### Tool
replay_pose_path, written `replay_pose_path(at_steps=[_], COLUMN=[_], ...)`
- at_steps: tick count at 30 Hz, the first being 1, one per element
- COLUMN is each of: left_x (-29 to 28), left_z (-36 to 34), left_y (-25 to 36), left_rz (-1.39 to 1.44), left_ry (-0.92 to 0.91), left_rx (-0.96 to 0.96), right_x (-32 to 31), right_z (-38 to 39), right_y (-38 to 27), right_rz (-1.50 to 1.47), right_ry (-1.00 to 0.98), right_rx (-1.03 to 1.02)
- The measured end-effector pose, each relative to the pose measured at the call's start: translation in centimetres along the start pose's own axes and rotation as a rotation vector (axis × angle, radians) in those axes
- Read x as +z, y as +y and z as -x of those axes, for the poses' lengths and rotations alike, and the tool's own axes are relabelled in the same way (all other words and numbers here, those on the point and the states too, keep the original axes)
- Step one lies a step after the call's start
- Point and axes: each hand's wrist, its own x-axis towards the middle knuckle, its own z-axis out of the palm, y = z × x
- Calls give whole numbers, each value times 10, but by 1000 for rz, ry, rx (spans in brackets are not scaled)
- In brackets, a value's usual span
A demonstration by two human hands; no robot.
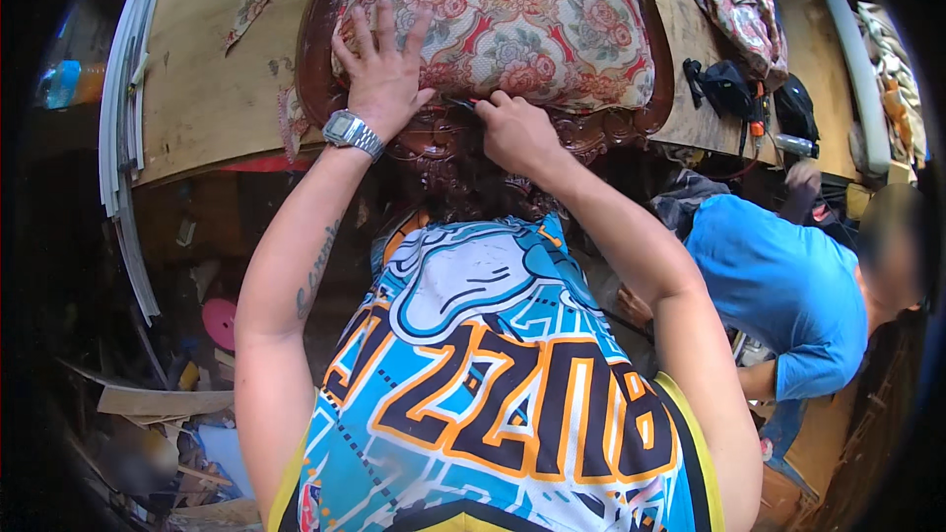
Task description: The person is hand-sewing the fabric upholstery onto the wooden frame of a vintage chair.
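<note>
The left hand (384, 74) lies spread on the floral seat (596, 25); the right hand (518, 134) grips a slim tool (462, 102) at the seat's near edge, beside the wooden frame (424, 143)

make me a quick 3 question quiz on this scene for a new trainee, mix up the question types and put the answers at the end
1. True or false: the left hand is clenched in a fist on the floral upholstered cushion.
2. Multiple choice: where is the metal-banded wristwatch worn? a) right wrist b) left wrist c) both wrists
3. Open question: where on the cushion is the right hand holding its small tool?

Key:
1. False; the fingers are spread over the fabric.
2. b
3. At the near edge, beside the dark wooden frame.
</note>
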Motion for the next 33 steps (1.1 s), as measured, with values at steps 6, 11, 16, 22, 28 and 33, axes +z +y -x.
replay_pose_path(at_steps=[6, 11, 16, 22, 28, 33], left_x=[4, 4, 1, 3, -4, 0], left_z=[0, 1, -2, 1, 1, 2], left_y=[-2, -4, -6, -11, -12, -16], left_rz=[13, 17, 2, 10, 37, 76], left_ry=[-2, 31, -26, -23, -52, 70], left_rx=[1, 8, -4, 7, 21, 91], right_x=[12, -1, -17, -27, -22, -22], right_z=[1, -29, -60, -5, 59, 142], right_y=[-13, 21, 56, 11, 31, 89], right_rz=[112, -392, -828, -151, -839, -1488], right_ry=[39, -280, -754, -63, -97, 647], right_rx=[26, 61, 25, -36, 243, 788])
